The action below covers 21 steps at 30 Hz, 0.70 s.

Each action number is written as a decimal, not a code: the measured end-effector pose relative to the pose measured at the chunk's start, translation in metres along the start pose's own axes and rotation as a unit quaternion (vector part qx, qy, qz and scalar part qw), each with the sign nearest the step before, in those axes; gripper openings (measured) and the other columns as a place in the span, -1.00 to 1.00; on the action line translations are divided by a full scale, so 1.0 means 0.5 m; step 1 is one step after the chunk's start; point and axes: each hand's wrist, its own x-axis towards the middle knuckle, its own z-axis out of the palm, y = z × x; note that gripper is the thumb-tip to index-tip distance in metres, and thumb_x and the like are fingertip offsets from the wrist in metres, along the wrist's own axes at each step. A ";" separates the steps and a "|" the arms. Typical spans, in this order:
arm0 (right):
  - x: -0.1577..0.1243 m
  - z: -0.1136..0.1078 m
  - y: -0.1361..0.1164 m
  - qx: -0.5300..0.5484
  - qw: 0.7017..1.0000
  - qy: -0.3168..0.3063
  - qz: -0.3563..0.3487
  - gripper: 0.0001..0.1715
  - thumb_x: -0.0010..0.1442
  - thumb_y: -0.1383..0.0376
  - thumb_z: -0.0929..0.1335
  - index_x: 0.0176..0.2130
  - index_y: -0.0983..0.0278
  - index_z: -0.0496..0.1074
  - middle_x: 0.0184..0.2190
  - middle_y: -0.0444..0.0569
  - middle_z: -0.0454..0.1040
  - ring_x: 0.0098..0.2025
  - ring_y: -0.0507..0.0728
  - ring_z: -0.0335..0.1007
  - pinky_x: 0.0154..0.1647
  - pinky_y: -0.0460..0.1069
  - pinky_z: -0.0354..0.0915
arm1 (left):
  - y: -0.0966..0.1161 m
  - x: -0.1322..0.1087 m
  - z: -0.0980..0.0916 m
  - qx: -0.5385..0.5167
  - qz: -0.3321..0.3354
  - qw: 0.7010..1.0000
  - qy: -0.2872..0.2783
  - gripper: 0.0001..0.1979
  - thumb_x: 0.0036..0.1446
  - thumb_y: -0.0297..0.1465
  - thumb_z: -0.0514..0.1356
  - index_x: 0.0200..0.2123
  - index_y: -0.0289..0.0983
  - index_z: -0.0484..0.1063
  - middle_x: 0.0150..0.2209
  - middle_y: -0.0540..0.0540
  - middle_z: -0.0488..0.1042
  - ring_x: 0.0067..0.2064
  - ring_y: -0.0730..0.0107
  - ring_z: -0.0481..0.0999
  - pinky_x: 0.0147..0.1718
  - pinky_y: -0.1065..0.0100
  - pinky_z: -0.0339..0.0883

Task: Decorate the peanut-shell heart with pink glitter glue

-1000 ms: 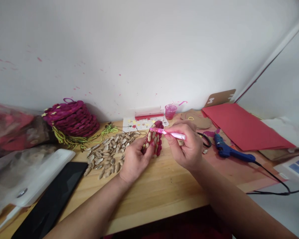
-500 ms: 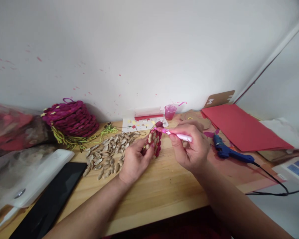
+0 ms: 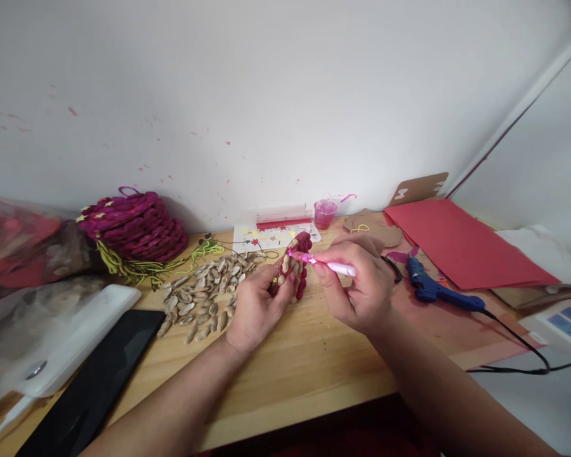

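Between its thumb and fingers, my left hand (image 3: pixel 261 304) grips a small craft piece (image 3: pixel 303 254) made of peanut shells, partly painted dark magenta. My right hand (image 3: pixel 359 285) is closed around a white-handled brush (image 3: pixel 340 268) smeared with pink. The brush tip touches the upper part of the craft piece, on its unpainted shells. Left of my left hand lies a heap of plain peanut shells (image 3: pixel 202 295). Behind the hands stands a small cup of pink paint (image 3: pixel 324 214), near a sheet of star stickers (image 3: pixel 271 237).
A magenta shell bundle (image 3: pixel 136 225) with green strings stands at the back left. Plastic bags (image 3: pixel 23 317), a white device (image 3: pixel 83 343) and a black tablet (image 3: pixel 95 381) lie left. Rightward are a blue glue gun (image 3: pixel 438 293) with its cable, red paper (image 3: pixel 471 244) and a power strip (image 3: pixel 564 327).
My right hand has moved slightly left and down, shifting the brush tip from the craft piece's top edge onto its shells. My left hand has hardly moved.
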 end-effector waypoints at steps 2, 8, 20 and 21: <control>0.000 0.001 0.001 -0.006 1.000 0.009 0.013 -0.78 0.28 0.42 0.42 -0.11 0.12 0.44 -0.36 -0.13 0.60 -0.26 0.19 0.51 -0.11 0.21 0.30 | 0.000 0.001 0.000 -0.004 -0.007 1.000 0.002 -0.77 0.32 -0.32 0.21 -0.41 -0.22 0.49 -0.46 -0.03 0.48 -0.41 0.36 0.38 -0.38 0.33 0.26; -0.006 0.007 0.008 0.031 0.999 0.008 0.036 -0.79 0.29 0.42 0.42 -0.12 0.12 0.45 -0.34 -0.12 0.59 -0.24 0.19 0.52 -0.11 0.19 0.33 | 0.002 0.003 -0.002 -0.021 -0.023 1.000 0.004 -0.80 0.29 -0.31 0.22 -0.39 -0.22 0.50 -0.45 -0.02 0.48 -0.41 0.36 0.38 -0.38 0.35 0.26; -0.012 0.015 0.021 0.038 0.998 -0.011 0.047 -0.85 0.34 0.38 0.42 -0.11 0.13 0.46 -0.29 -0.09 0.62 -0.18 0.19 0.55 -0.10 0.18 0.36 | 0.004 0.007 -0.003 -0.191 -0.130 0.972 -0.029 -0.71 0.24 -0.18 0.30 -0.42 -0.24 0.49 -0.52 0.02 0.43 -0.49 0.44 0.29 -0.49 0.39 0.25; -0.013 0.014 0.021 0.034 0.998 -0.010 0.045 -0.84 0.33 0.38 0.42 -0.12 0.13 0.46 -0.29 -0.09 0.62 -0.18 0.19 0.55 -0.11 0.18 0.36 | 0.003 0.008 -0.002 -0.205 -0.140 0.968 -0.031 -0.71 0.23 -0.17 0.31 -0.43 -0.24 0.48 -0.54 0.03 0.41 -0.51 0.45 0.28 -0.51 0.40 0.24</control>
